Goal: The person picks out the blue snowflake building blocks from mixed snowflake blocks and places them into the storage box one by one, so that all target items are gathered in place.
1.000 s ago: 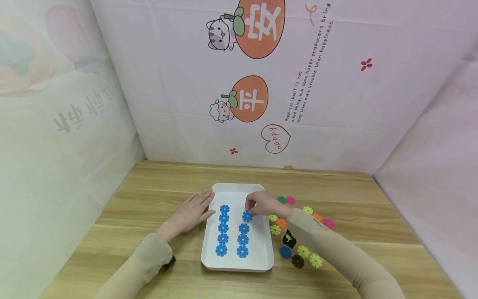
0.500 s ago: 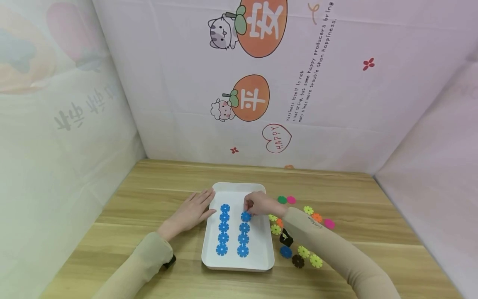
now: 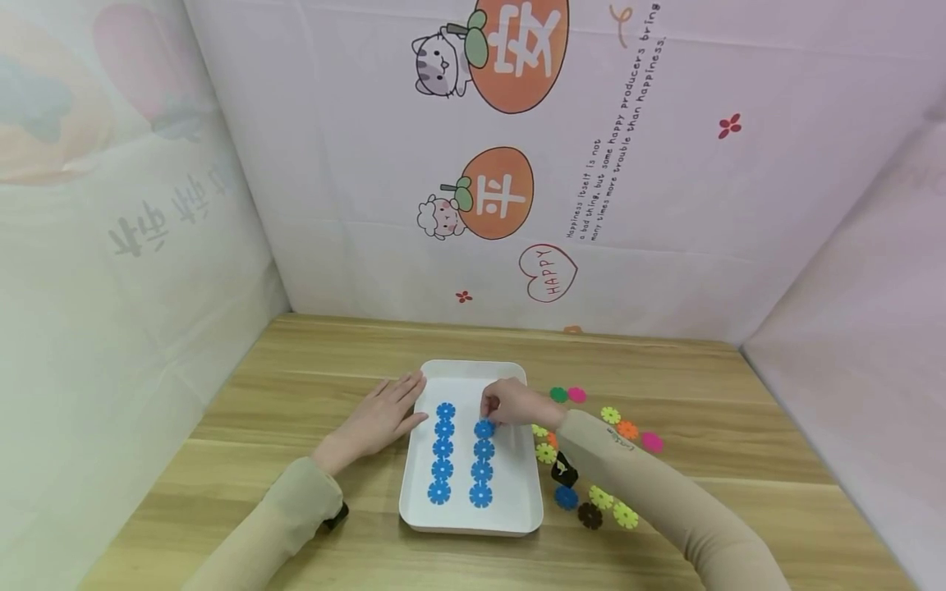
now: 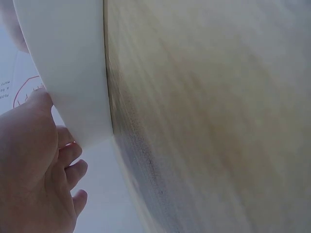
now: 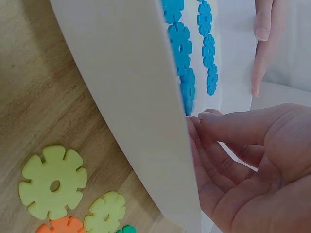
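Note:
Inside a white tray [image 3: 510, 513], blue snowflake-shaped plastic discs lie in two columns. The left column [image 3: 443, 469] runs straight, with its discs edge to edge. At the far end of the right column, my right hand [image 3: 516, 401] pinches a blue snowflake disc [image 3: 484, 429] between thumb and fingertips, against the disc nearer me [image 3: 484, 450]. The curled fingers partly hide its far edge. My left hand [image 3: 375, 420] rests with extended fingers on the tray's left rim; the left wrist view shows its fingers [image 4: 73, 172] beside the tray's outer wall [image 4: 73, 63].
Loose snowflake discs lie on the wooden table right of the tray, among them a yellow disc [image 3: 624, 515], a brown disc [image 3: 590, 516], a blue disc [image 3: 566, 497] and a pink disc [image 3: 652, 442]. The right forearm passes over some. Printed cloth walls surround the table.
My right hand has shifted slightly left with the blue snowflake disc, bringing it into line with the right column. The left hand has stayed on the tray's rim.

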The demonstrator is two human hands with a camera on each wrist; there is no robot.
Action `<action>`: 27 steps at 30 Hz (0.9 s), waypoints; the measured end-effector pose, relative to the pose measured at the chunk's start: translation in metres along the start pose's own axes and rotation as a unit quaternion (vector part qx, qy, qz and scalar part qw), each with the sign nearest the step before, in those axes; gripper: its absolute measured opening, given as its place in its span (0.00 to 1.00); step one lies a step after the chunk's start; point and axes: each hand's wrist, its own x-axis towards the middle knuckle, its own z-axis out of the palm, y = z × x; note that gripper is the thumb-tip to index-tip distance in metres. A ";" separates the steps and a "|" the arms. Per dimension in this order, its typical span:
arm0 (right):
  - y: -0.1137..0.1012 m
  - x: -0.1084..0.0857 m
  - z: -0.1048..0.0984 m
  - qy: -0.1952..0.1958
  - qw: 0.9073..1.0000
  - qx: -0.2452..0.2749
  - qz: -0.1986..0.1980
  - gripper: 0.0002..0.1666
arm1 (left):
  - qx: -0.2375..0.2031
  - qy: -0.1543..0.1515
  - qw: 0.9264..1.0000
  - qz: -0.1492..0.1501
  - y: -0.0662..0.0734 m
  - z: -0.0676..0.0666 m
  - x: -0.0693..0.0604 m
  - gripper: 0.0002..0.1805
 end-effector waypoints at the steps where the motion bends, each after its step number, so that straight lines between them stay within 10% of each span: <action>1: 0.000 0.000 0.000 0.001 1.000 -0.001 0.000 0.04 | -0.002 -0.001 1.000 -0.001 0.000 0.000 0.000 0.37; 27: 0.024 -0.073 -0.023 0.053 0.996 0.043 -0.057 0.03 | -0.007 0.002 1.000 0.002 0.000 -0.001 -0.001 0.36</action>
